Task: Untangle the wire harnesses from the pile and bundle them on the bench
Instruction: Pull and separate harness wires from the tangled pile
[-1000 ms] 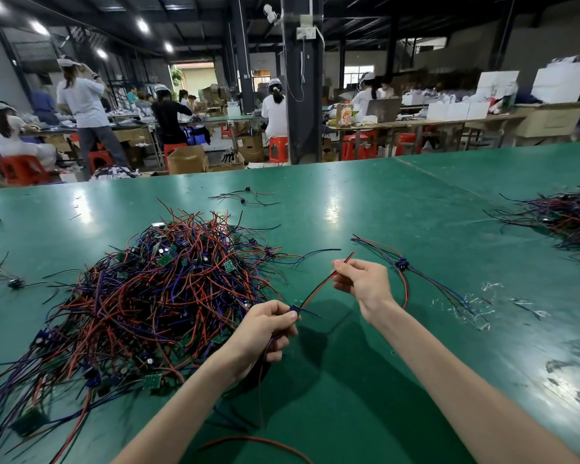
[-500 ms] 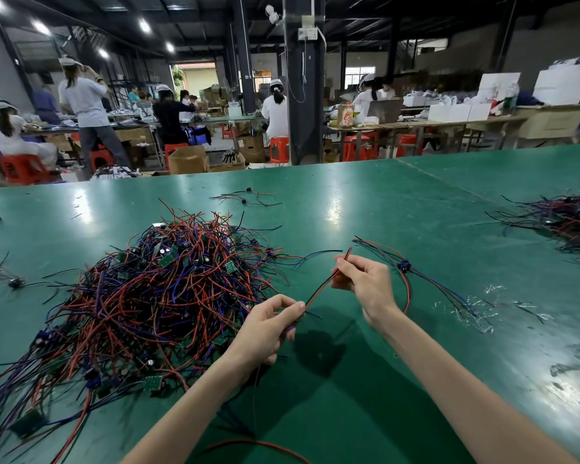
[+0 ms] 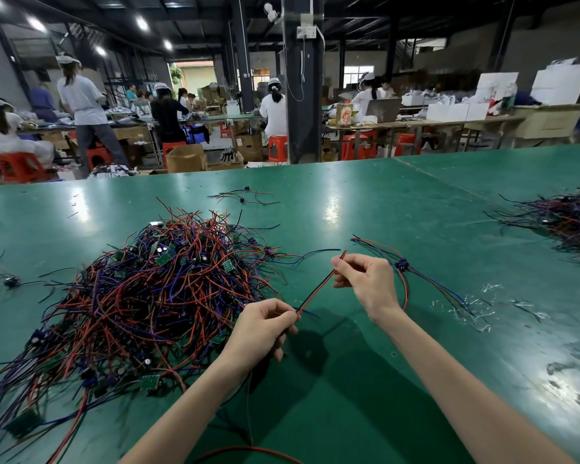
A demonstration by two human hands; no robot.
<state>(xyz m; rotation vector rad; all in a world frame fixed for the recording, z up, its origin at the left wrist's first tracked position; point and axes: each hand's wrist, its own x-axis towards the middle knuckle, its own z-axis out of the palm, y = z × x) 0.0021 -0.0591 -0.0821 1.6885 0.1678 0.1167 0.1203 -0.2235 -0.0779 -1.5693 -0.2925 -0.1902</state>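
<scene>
Where the green bench (image 3: 382,212) ends, workers (image 3: 273,108) sit on red stools (image 3: 277,147).

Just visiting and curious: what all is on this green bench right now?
Bench: one, green, foreground.
Wire pile: one, red, blue and black with green boards, left of centre.
Second pile: one, dark, far right.
Separated harnesses: few, blue connector, right of centre.
Loose wires: few, far centre.
Plastic scraps: several, clear, right.
Stools: several, red, background.
Held wire pair: one, red-black, between both hands.
Left hand: pinches its lower part.
Right hand: pinches its upper end.
</scene>
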